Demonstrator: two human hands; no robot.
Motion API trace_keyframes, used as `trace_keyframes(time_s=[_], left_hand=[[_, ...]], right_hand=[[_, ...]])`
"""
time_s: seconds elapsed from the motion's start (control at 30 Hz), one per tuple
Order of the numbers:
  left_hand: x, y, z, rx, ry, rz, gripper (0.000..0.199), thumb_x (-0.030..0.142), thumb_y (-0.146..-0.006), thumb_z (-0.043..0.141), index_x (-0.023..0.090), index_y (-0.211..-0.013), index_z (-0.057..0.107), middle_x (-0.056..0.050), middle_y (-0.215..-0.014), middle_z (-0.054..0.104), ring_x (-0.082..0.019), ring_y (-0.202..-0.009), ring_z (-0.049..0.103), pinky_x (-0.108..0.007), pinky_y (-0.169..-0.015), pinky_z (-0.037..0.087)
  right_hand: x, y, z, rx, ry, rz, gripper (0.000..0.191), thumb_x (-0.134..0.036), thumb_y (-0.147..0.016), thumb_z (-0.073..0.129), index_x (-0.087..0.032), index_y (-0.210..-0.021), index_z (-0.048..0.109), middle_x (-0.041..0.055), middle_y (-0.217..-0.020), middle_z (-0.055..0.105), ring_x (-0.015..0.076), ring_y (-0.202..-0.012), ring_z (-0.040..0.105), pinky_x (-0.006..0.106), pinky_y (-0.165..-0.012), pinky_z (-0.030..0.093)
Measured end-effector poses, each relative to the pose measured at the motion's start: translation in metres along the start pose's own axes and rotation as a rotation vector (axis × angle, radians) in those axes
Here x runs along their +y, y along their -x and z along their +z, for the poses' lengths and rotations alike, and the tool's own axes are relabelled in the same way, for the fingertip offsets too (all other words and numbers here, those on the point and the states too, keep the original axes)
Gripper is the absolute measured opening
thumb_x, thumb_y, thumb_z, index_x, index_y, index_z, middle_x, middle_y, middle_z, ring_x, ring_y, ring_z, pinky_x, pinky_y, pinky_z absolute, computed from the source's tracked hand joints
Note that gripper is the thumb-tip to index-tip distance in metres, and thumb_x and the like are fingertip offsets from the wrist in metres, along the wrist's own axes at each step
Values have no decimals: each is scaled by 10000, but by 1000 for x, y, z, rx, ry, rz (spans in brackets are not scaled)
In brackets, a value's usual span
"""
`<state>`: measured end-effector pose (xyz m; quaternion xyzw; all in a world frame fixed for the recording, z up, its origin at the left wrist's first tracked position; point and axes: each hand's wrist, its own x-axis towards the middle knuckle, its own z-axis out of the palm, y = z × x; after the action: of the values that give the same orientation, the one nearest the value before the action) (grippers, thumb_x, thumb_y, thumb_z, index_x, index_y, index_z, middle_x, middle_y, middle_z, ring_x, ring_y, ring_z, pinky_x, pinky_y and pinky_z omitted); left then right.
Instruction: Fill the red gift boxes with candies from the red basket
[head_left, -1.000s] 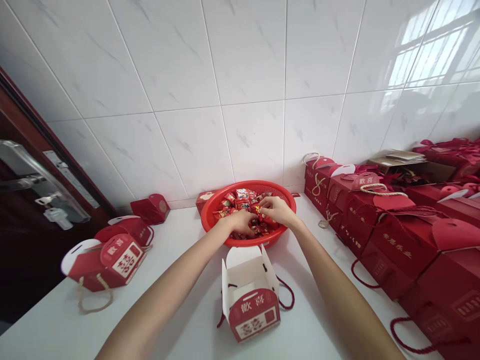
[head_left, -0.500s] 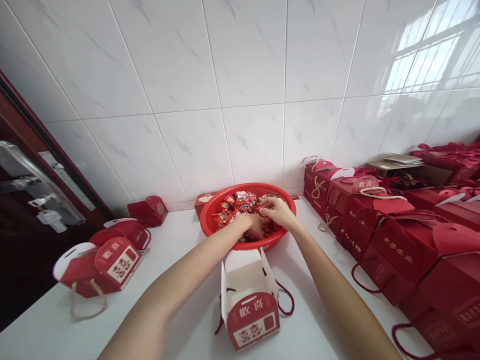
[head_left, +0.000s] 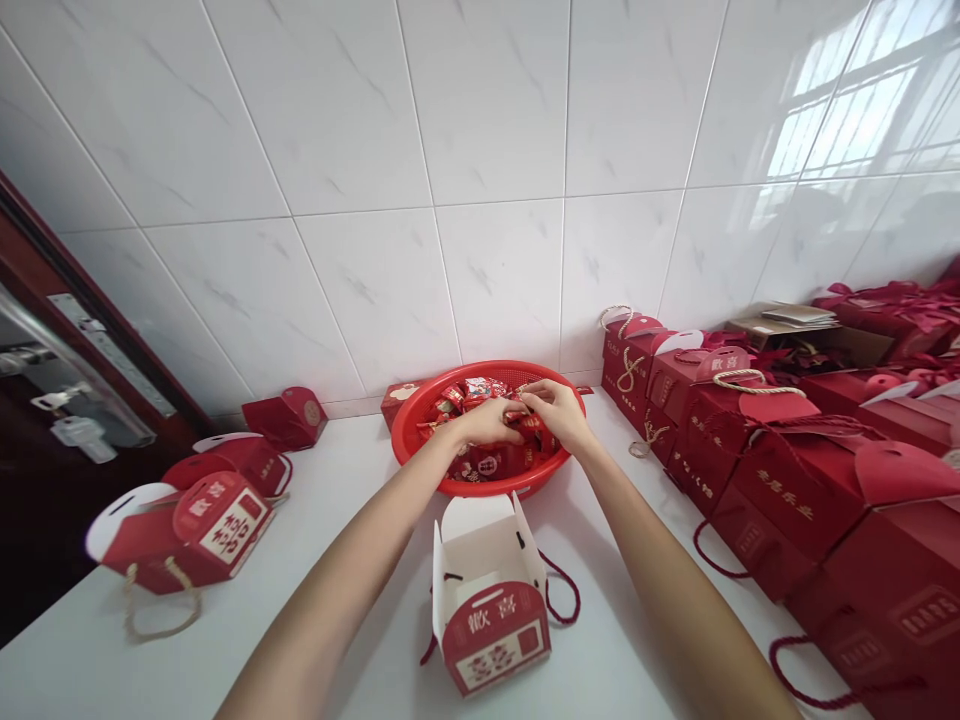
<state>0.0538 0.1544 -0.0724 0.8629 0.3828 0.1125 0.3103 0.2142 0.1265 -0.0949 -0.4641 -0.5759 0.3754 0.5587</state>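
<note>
A round red plastic basket (head_left: 525, 486) stands by the wall, with red-wrapped candies (head_left: 484, 388) inside. My left hand (head_left: 486, 422) reaches into it, fingers and thumb bent around red wrapped candy. Beside it, at the right of the basket, my right hand (head_left: 556, 408) has its thumb and fingertips pinched together close to the left fingertips; what they pinch is too small to make out. In front of the basket, between my forearms, an open red and white gift box (head_left: 491, 625) shows its white inside and a dark red cord handle.
Folded red gift boxes (head_left: 206, 530) stand at the left, near a door with keys (head_left: 82, 430). Rows of red boxes (head_left: 780, 490) line the right side. Behind them is a brown carton (head_left: 847, 345) with papers on top. A tiled wall (head_left: 360, 300) closes off the back.
My left hand has risen from deep in the candies and turned toward the right hand, uncovering the basket's front. My right hand stays at the right side. The view has shifted slightly.
</note>
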Motion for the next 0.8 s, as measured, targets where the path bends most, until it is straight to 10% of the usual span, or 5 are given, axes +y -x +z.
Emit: trace_keyframes(time_s=[0.3,0.8], left_hand=[[-1,18,-16,239,378,82,621,264,-683,718,245,-1299,642,-61,-1432,580,-307,-1349,489,-407,-1096,425],[3,21,-14,224,452,-44,739,299,-672,760,281,-1388,576,-52,-1538,478,-316,-1396,451,-421,-1098,460]], right_hand=[[2,1,2,-135,-31,59,130,-308,-835,657,-190,-885,642,41,-820,723,177,-700,671,284,-626,506],[9,-1,0,-140,-41,-55,251,-410,-675,693,-198,-770,596,27,-815,683,195,-784,634,315,-710,482]])
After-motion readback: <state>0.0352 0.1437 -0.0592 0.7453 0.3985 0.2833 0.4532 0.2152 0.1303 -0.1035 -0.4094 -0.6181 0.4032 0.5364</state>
